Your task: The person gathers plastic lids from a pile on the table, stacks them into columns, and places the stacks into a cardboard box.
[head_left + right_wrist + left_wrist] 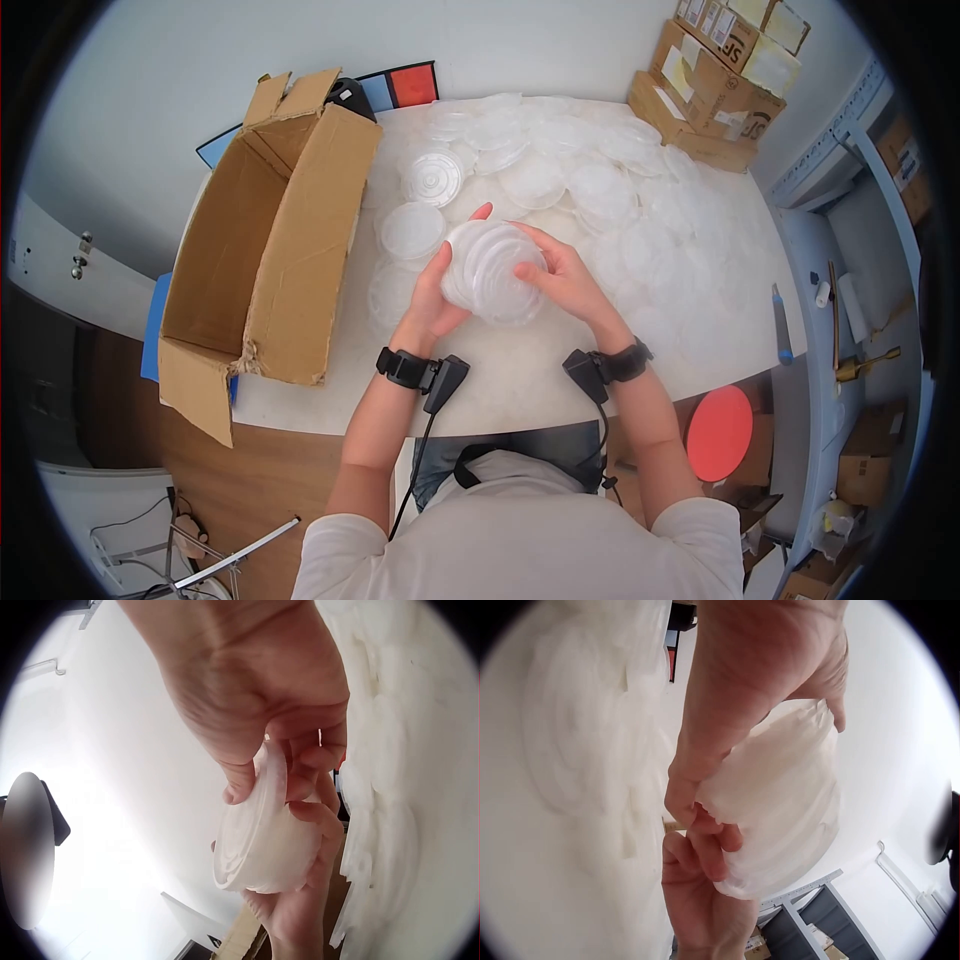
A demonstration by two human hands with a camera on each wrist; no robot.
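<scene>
Both hands hold a stack of round translucent plastic lids (495,272) above the table, in front of the body. The left hand (436,290) grips the stack from the left side, its fingers curled around the edge. On the right side the right hand (572,284) pinches the lids, thumb on the near face and fingers behind. In the right wrist view the stack (259,840) stands tilted between the two hands. The left wrist view shows fingertips of both hands meeting under the lids (787,802). Loose lids (433,180) lie on the table just beyond.
A large open cardboard box (312,240) stands at the left of the table. Many lids (640,200) are heaped across the back and right. Stacked cartons (715,85) sit at the back right corner, and a blue-handled knife (783,335) lies by the right edge.
</scene>
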